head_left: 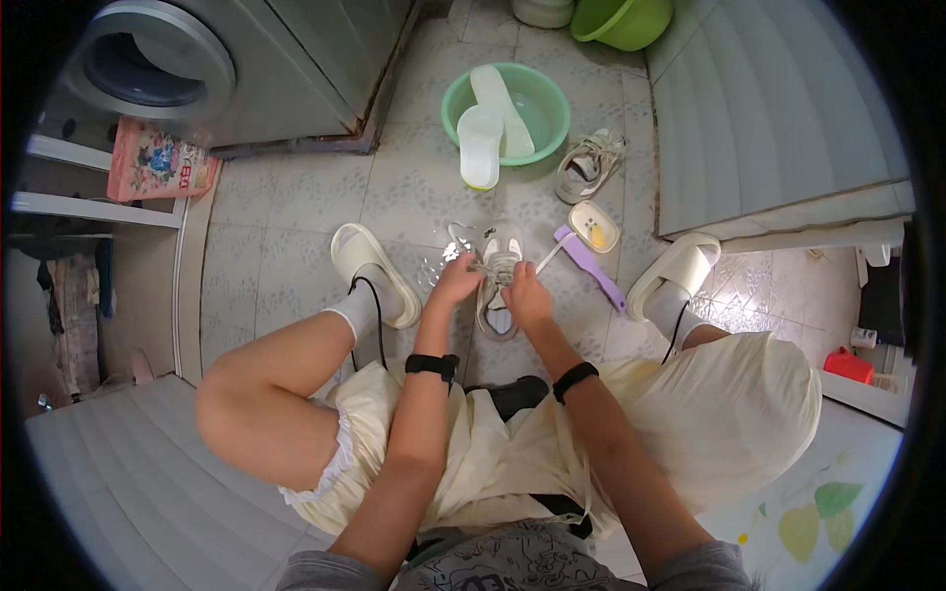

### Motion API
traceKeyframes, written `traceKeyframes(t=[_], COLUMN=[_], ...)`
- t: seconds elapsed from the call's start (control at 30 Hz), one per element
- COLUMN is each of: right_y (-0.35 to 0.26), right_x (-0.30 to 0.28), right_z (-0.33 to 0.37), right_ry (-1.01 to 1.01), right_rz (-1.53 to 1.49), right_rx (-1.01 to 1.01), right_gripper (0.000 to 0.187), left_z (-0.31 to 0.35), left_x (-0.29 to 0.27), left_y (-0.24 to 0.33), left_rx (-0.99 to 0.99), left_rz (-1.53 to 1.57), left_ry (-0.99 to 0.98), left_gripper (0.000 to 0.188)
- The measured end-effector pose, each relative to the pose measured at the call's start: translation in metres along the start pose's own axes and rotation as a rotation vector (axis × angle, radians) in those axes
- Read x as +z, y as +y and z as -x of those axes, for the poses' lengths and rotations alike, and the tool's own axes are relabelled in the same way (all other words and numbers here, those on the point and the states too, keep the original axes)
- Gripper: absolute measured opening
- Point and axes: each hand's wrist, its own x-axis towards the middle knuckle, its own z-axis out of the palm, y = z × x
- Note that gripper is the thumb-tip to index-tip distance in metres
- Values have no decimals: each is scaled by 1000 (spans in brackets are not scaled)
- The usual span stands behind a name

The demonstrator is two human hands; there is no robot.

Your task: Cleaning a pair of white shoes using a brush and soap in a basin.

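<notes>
A pale sneaker (498,313) stands on the tiled floor between my feet, toe pointing away from me. My left hand (455,281) pinches its white laces on the left side. At the right side of the tongue, my right hand (525,295) grips the laces too. Both wrists wear black bands. A second sneaker (588,165) of the same kind lies further off, beside a green basin (552,108). I am seated with knees apart, in cream shorts and white slippers.
The green basin holds two white slippers (490,128). A purple brush (588,266) and a soap dish (594,226) lie right of the shoe. A washing machine (187,69) stands at the back left, another green bowl (623,20) at the top, a red container (848,365) far right.
</notes>
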Motion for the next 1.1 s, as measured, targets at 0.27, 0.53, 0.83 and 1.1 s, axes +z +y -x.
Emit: traceKeyframes(t=[0.27,0.53,0.83,1.1], right_y=[50,52,110,143], right_x=[4,-36,-47,-44], right_z=[-11,-39,-64,-29], right_ry=[15,100,342,302], right_rz=[-138,-454,-750,91], right_rx=[46,154,210,371], right_gripper=[17,18,27,51], left_z=[32,43,69,64], left_x=[65,39,69,88], left_y=[16,24,64,-10], left_rx=[244,259,-214,-339], left_rz=[-471,-568,-346,295], left_ry=[-10,98,100,187], left_gripper=[78,60,36,30])
